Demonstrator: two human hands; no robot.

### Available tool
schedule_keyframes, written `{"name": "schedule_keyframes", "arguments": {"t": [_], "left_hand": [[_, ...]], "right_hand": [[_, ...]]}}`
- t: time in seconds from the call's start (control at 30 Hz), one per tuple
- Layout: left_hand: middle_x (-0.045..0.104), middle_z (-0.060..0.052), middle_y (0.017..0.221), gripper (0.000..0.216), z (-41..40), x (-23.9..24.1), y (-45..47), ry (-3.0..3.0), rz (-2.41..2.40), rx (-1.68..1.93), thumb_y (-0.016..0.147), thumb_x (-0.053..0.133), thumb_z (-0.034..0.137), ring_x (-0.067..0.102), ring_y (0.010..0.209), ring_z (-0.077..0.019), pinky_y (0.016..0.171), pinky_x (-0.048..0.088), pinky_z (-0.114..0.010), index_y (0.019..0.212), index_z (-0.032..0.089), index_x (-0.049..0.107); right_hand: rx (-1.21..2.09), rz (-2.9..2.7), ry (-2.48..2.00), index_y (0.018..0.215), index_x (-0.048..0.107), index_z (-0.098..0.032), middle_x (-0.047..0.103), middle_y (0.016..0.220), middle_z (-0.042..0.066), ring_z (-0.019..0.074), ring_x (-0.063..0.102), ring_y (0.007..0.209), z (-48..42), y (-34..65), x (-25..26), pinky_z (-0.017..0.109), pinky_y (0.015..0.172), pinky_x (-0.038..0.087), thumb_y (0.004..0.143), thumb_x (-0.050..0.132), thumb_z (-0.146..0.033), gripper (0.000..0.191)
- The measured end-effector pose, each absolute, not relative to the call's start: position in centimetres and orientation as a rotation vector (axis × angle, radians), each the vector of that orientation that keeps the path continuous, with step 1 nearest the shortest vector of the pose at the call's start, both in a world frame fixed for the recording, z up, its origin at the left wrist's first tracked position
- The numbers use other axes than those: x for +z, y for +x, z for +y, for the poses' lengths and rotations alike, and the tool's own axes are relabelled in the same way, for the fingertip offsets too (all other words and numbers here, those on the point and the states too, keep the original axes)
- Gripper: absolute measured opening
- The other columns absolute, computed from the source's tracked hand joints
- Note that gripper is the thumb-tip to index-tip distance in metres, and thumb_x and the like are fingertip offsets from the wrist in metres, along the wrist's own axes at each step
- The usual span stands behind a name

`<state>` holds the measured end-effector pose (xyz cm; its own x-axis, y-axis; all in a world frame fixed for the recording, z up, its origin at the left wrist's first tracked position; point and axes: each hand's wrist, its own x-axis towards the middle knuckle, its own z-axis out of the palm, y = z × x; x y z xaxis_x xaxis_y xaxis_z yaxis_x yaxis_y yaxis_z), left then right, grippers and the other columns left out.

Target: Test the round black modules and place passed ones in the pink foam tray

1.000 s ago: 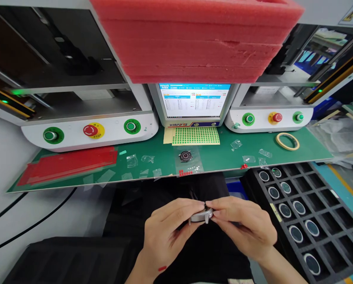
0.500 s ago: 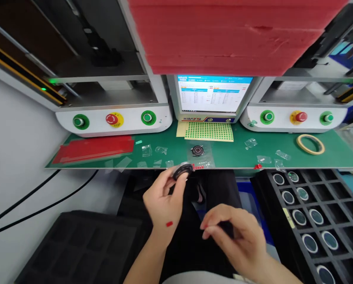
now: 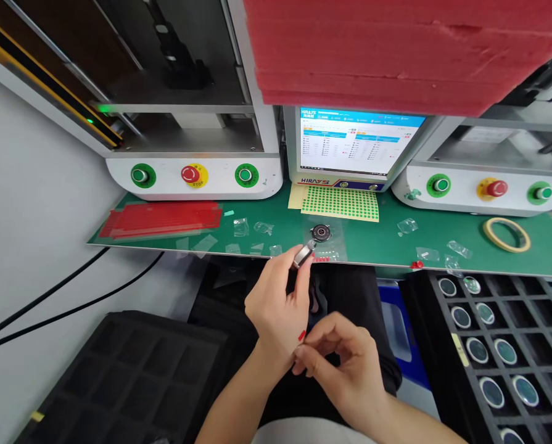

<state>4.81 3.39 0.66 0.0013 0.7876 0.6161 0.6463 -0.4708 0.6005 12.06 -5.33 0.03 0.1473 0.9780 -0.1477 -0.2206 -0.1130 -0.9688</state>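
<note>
My left hand [image 3: 278,302] grips a round watch case [image 3: 304,254] between thumb and fingers, its metal rim edge-on to me above the bench's front edge. A small red sticker [image 3: 302,336] clings to the back of this hand near the wrist. My right hand [image 3: 343,364] is closed in a pinch, its fingertips touching the left hand beside that sticker; whatever they hold is hidden. Beyond the left hand, another round watch case [image 3: 321,232] lies on a clear plastic sheet [image 3: 338,245], with small red pieces [image 3: 321,259] along the sheet's front edge.
A black tray [image 3: 470,320] with several round watch parts stands at right, another black tray [image 3: 132,364] at lower left. The green bench [image 3: 372,243] carries red strips [image 3: 164,219], a green-dot sheet [image 3: 340,203], film scraps and a tape roll [image 3: 507,234]. Button panels [image 3: 195,177] line its back.
My right hand has moved left to meet the left wrist; a red bit earlier at its fingertips is now hidden. The held watch case has turned edge-on. The view has shifted left.
</note>
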Motion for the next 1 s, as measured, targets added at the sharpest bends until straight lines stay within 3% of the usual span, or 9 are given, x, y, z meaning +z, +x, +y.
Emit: {"name": "schedule_keyframes", "arguments": {"t": [0.13, 0.27, 0.33, 0.4, 0.5, 0.6, 0.77, 1.0], "left_hand": [[0.076, -0.003, 0.091, 0.015, 3.7, -0.1, 4.7, 2.166, 1.52, 1.504, 0.088, 0.064, 0.015, 0.072, 0.081, -0.0128, 0.077, 0.055, -0.019, 0.102, 0.016, 0.068], [0.077, -0.002, 0.09, 0.012, 4.4, -0.9, 4.1, 1.882, 1.464, 1.426, 0.085, 0.066, 0.018, 0.072, 0.078, -0.0124, 0.075, 0.056, -0.018, 0.096, 0.017, 0.071], [0.077, -0.002, 0.088, 0.011, 5.0, -1.4, 3.6, 1.572, 1.363, 1.301, 0.084, 0.068, 0.023, 0.073, 0.078, -0.014, 0.074, 0.058, -0.019, 0.093, 0.017, 0.072], [0.077, -0.002, 0.086, 0.015, 5.5, -2.0, 3.2, 1.28, 1.259, 1.182, 0.081, 0.07, 0.028, 0.074, 0.079, -0.0158, 0.073, 0.059, -0.019, 0.09, 0.016, 0.071], [0.076, -0.004, 0.083, 0.023, 6.0, -2.6, 2.8, 1.027, 1.183, 1.093, 0.077, 0.074, 0.033, 0.074, 0.078, -0.0174, 0.071, 0.061, -0.022, 0.089, 0.014, 0.07], [0.074, -0.005, 0.079, 0.028, 6.3, -2.5, 2.5, 0.934, 1.121, 1.021, 0.076, 0.074, 0.037, 0.072, 0.071, -0.0177, 0.064, 0.061, -0.023, 0.09, 0.012, 0.07], [0.072, -0.005, 0.076, 0.034, 7.0, -0.6, 1.6, 0.958, 1.077, 0.982, 0.076, 0.073, 0.042, 0.069, 0.066, -0.0165, 0.062, 0.059, -0.023, 0.093, 0.012, 0.071], [0.073, -0.003, 0.074, 0.041, 9.1, 4.1, 3.2, 1.045, 1.082, 1.088, 0.067, 0.078, 0.051, 0.063, 0.058, -0.0147, 0.062, 0.058, -0.023, 0.09, 0.017, 0.074]], "right_hand": [[1.506, -0.636, -1.205, 0.074, 0.047, -0.02, 0.068, 0.061, -0.003, 0.0128, 0.068, 0.05, -4.8, 12.2, -1.1, 0.017, 0.044, 0.048, 0.066, 0.086, -0.034, 0.042], [1.616, -1.13, -1.151, 0.089, 0.059, -0.019, 0.073, 0.077, 0.0, 0.0127, 0.069, 0.058, -3.5, 15.1, -1.7, 0.021, 0.054, 0.052, 0.067, 0.085, -0.037, 0.038], [1.336, -1.448, -1.382, 0.091, 0.061, -0.02, 0.072, 0.078, 0.001, 0.0133, 0.068, 0.061, -1.7, 17.1, -1.9, 0.024, 0.06, 0.054, 0.076, 0.077, -0.038, 0.028], [0.824, -1.561, -1.769, 0.09, 0.06, -0.019, 0.071, 0.081, 0.005, 0.0174, 0.068, 0.071, 0.9, 18.7, -2.5, 0.03, 0.069, 0.055, 0.086, 0.065, -0.036, 0.018], [0.369, -1.57, -2.103, 0.102, 0.058, -0.014, 0.067, 0.104, 0.017, 0.0315, 0.062, 0.101, 5.3, 19.7, -3.8, 0.045, 0.087, 0.049, 0.083, 0.066, -0.032, 0.028], [0.298, -1.656, -2.195, 0.111, 0.057, -0.01, 0.062, 0.111, 0.022, 0.0388, 0.054, 0.109, 8.4, 19.1, -5.1, 0.05, 0.091, 0.043, 0.078, 0.071, -0.034, 0.043], [0.224, -1.709, -2.297, 0.112, 0.056, -0.009, 0.062, 0.104, 0.021, 0.0358, 0.057, 0.1, 9.7, 17.6, -5.3, 0.046, 0.085, 0.044, 0.083, 0.06, -0.026, 0.033], [0.24, -1.643, -2.273, 0.103, 0.059, -0.01, 0.067, 0.099, 0.019, 0.0331, 0.063, 0.096, 11.5, 18.3, -4.8, 0.039, 0.08, 0.049, 0.067, 0.057, -0.01, 0.036]]}}
